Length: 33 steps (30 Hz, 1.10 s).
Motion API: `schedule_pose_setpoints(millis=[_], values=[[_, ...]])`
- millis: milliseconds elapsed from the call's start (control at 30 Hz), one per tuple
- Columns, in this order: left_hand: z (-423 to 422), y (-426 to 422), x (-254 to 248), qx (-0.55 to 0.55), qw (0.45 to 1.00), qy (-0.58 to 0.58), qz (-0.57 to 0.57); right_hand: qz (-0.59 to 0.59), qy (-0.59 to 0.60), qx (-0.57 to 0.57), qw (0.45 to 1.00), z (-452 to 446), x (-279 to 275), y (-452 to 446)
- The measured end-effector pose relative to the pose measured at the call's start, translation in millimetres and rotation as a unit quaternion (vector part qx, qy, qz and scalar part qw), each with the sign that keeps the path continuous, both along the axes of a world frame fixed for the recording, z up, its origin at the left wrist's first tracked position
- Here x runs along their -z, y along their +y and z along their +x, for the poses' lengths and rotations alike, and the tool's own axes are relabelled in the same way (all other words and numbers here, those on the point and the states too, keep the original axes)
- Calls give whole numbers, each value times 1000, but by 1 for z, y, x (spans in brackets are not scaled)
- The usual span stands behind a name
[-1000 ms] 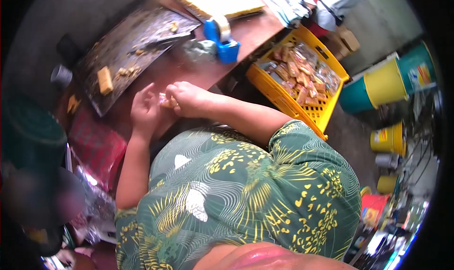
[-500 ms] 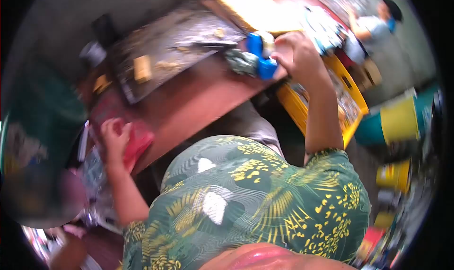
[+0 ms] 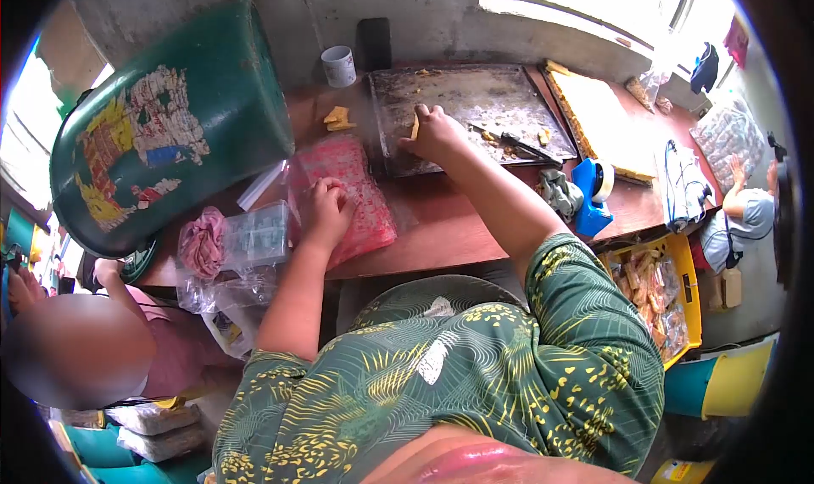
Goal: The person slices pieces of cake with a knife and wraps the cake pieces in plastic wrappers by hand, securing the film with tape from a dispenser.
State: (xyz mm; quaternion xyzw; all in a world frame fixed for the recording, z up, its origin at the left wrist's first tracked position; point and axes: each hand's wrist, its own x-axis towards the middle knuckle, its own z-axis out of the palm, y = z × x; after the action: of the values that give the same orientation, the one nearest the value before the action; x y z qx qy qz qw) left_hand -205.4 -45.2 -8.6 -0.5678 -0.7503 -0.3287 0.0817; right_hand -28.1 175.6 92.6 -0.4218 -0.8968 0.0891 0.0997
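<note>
My right hand [image 3: 438, 136] is over the left part of a dark, crumb-strewn baking tray [image 3: 475, 89]. Its thumb and fingers close on a small yellow slice of what looks like bread or cake [image 3: 415, 128]. Below and to the left, my left hand [image 3: 327, 211] rests on a stack of red-printed plastic bags [image 3: 360, 200]. Its fingers are curled together, and whatever they pinch is too small to make out. A knife with a black handle [image 3: 530, 147] lies on the tray among scraps. Several yellow pieces [image 3: 338, 118] lie on the table left of the tray.
Right of the tray are a blue tape dispenser [image 3: 591, 200], a crumpled cloth [image 3: 560, 194] and a large yellow slab [image 3: 598, 123]. A yellow crate [image 3: 691, 293] holds packed goods. A green barrel [image 3: 220, 85] leans at left by a clear box [image 3: 259, 234]. Co-workers sit either side.
My right hand has moved left from the tape dispenser to the tray and taken hold of the yellow slice. My left hand stays at the red bags. The view has turned.
</note>
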Motion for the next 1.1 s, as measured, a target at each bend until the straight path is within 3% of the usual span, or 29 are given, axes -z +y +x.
schedule_pose_setpoints(millis=[33,200,267,333,400,500,600,667,700,733,767,833,900,933,1033,1100], values=[[-2,0,2,4,1000,-17,6,1,-18,6,1000,-4,4,3],[-13,3,15,13,998,-49,23,-178,196,58,962,55,10,29],[-13,2,9,23,997,-67,10,-392,392,17,832,100,41,45],[-27,4,12,53,998,-44,0,-496,475,-9,727,150,50,34],[-50,18,6,23,982,-160,-96,-566,548,-42,614,188,60,15],[3,52,-25,-129,981,-88,116,-594,594,-48,541,230,75,-11],[109,72,-55,132,944,-206,222,-596,641,-53,480,248,94,-25],[154,80,-47,254,937,-191,147,-598,649,-39,469,253,91,-32],[174,75,-48,266,943,-193,59,-595,654,-40,466,255,88,-36],[184,79,-31,289,950,-119,-26,-591,658,-42,465,256,86,-38],[196,73,-12,284,957,-56,-26,-585,660,-46,468,258,88,-39],[204,66,-10,309,949,-53,-36,-575,664,-57,475,259,92,-38],[189,69,-17,366,913,-172,-61,-563,656,-62,499,263,93,-40],[177,66,-25,338,919,-196,-52,-559,651,-64,510,264,94,-43],[147,34,-28,145,982,20,-116,-518,607,-60,599,256,90,-50],[150,22,-24,104,978,19,-183,-489,547,-74,676,248,88,-52]])
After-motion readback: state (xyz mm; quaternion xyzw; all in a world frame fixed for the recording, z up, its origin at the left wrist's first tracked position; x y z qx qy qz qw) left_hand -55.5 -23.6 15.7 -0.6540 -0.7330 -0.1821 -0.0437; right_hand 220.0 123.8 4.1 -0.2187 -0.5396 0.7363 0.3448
